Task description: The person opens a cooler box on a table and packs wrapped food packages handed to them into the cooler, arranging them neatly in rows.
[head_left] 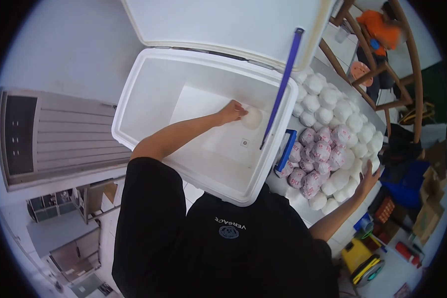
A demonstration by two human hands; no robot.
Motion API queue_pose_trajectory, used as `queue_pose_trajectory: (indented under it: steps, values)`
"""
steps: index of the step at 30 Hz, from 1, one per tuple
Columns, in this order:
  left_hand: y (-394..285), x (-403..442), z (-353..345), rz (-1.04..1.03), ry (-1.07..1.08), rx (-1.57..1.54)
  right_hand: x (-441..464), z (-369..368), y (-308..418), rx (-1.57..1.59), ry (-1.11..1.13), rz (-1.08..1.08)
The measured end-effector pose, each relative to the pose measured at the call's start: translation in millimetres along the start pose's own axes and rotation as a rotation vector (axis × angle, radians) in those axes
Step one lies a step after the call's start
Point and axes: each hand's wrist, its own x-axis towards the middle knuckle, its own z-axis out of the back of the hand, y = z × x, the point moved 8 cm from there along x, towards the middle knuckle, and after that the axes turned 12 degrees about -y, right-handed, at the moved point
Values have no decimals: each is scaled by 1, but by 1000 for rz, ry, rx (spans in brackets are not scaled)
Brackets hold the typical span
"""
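Note:
My left hand (232, 112) reaches down inside a white cooler box (129, 107), its fingers closed on the edge of a white round ball (252, 118) near the inner corner. Beside the cooler, my right hand (367, 183) is at the outer edge of a pile of white-wrapped balls (342, 110). Its fingers curl around one white ball (374, 163) there. Several balls in paper with red print (322, 151) lie among the plain white ones on a metal table (309, 214).
The cooler's lid (223, 25) stands raised. A purple strap (284, 84) hangs from it to the rim, and a blue handle (286, 151) sticks out toward the pile. Beyond a wooden chair (407, 84) is a person in orange (380, 32). A yellow cable reel (360, 258) stands lower right.

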Motion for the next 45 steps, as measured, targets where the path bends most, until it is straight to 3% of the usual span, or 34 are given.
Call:
queue_pose_trajectory:
  steps: [3,7,9,10,11,13,15,17,18,20,22,25,27,29,30,32,34,36,39,40,41,42,44,45]
  values:
    - [-5,-5,-37,-35,115,95,-34,-3,21,123,21,32]
    - [-13,2,-36,-75,63,155,-94,-24,69,281,114,96]
    - [-39,-2,-30,-432,126,660,-135,-45,106,363,252,144]
    - [-61,-18,-20,-462,83,710,-152,-51,120,364,244,146]
    - [-95,-46,-9,-490,44,763,-176,-62,144,329,340,288]
    - [-167,-118,1,-355,289,132,-236,-84,187,327,503,457]
    - [-226,-194,7,-423,448,-218,-291,-106,211,346,542,566]
    - [-248,-251,-1,-521,488,-336,-340,-122,231,122,467,914]
    - [-247,-265,-5,-458,476,-396,-357,-132,238,193,564,940]
    - [-235,-252,6,-395,291,-263,-372,-141,244,43,785,948]
    - [-216,-225,29,-318,203,-263,-338,-139,227,337,981,520]
    - [-187,-178,54,-216,218,-84,-197,-112,159,-6,310,515]
    - [-141,-134,66,-27,178,335,-81,-84,73,-460,-140,822]
    - [-96,-98,65,38,243,474,20,-49,-19,-920,-300,616]
    - [-74,-77,61,61,294,530,35,-26,-46,-997,-402,369]
    - [-26,-35,55,111,333,563,113,-1,-151,-949,-148,129]
    - [-19,-23,41,153,379,413,96,7,-138,-883,-115,31]
    - [-24,-21,26,178,417,268,112,1,-144,-825,153,-94]
    - [-20,-19,-1,150,519,62,95,0,-130,-582,178,-170]
    - [-16,-11,9,146,263,65,92,-3,-127,-581,186,-153]
    - [-14,-8,19,143,7,67,92,2,-114,-713,54,-14]
    - [-9,-9,8,139,-2,54,90,5,-101,-838,-83,128]
    - [-10,-9,12,38,-300,120,78,0,-95,-742,-118,163]
    - [-12,-12,12,5,-331,98,67,-1,-84,-626,-146,257]
